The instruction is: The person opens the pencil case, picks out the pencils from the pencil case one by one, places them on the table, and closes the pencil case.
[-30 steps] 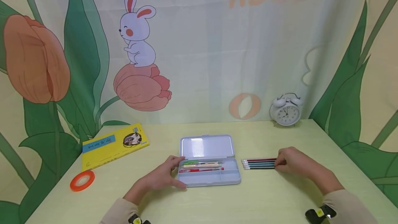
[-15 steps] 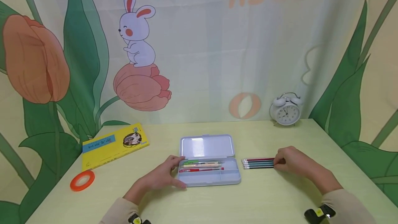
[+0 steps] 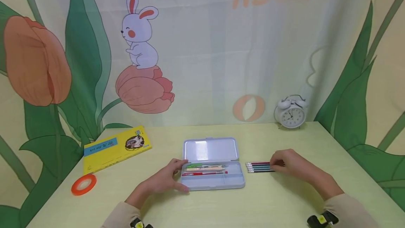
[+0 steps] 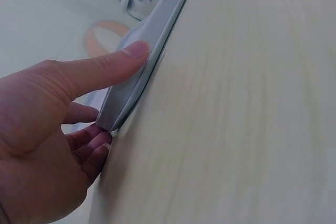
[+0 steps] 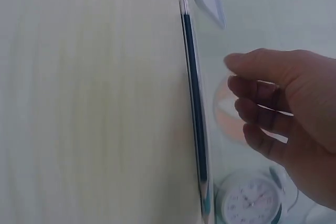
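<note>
My left hand (image 3: 166,177) grips the left end of an open pale pencil case (image 3: 205,187). In the left wrist view its thumb presses the case's front wall, with the fingers curled at the end. Inside the case lie a green pen (image 3: 193,165), a beige pen (image 3: 205,169) and a red pen (image 3: 205,173). Right of it, several pencils (image 3: 257,167) lie side by side, white ends toward the case. My right hand (image 3: 291,163) hovers over their far ends, hiding them. The right wrist view shows its fingers (image 5: 257,87) loosely bent, apart from the pencils and holding nothing.
A yellow book (image 3: 117,150) lies at the table's left, with an orange tape roll (image 3: 74,189) in front of it. A white alarm clock (image 3: 291,115) stands at the back right. Behind the table hangs a printed curtain (image 3: 202,62).
My right hand has moved left along the pencils, covering more of them. The left hand and the pencil case have stayed in place.
</note>
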A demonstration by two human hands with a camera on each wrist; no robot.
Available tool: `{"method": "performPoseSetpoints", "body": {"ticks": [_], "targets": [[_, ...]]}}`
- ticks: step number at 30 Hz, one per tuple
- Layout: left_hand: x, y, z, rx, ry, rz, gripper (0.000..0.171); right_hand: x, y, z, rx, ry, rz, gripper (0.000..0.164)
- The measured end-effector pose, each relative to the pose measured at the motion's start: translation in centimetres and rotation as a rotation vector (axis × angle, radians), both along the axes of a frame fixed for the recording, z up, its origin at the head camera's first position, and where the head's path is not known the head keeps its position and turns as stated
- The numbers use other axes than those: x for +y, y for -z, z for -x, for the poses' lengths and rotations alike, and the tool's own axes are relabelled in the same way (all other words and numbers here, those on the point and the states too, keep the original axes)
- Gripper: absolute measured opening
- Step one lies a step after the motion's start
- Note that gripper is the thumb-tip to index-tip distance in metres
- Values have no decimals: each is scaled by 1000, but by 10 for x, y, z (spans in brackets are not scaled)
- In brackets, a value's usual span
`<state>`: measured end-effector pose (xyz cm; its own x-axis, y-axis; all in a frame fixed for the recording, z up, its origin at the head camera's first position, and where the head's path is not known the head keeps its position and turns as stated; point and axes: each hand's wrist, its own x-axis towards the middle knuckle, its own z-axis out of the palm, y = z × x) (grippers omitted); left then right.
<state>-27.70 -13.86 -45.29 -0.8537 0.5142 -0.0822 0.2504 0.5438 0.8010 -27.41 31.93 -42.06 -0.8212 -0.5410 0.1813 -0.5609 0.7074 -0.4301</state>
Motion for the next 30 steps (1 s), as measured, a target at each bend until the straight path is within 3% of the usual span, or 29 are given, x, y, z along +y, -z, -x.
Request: {"method": "performPoseSetpoints", "body": {"ticks": [4, 11, 16, 22, 30], "targets": [[0, 2, 1, -11, 0, -9, 96, -24, -2, -7, -28, -8, 64, 7], [-2, 1, 1, 7, -3, 7, 96, -60, 1, -14, -109, 9, 63, 58], [-3, -3, 1, 17, -23, 14, 98, -76, 1, -14, -120, 37, 3, 77], [-7, -2, 3, 21, -19, 11, 100, -93, 0, -13, -163, 34, -78, 88], [-13, 0, 7, 4, -5, 11, 97, -106, -2, -10, -196, 35, -130, 86]]}}
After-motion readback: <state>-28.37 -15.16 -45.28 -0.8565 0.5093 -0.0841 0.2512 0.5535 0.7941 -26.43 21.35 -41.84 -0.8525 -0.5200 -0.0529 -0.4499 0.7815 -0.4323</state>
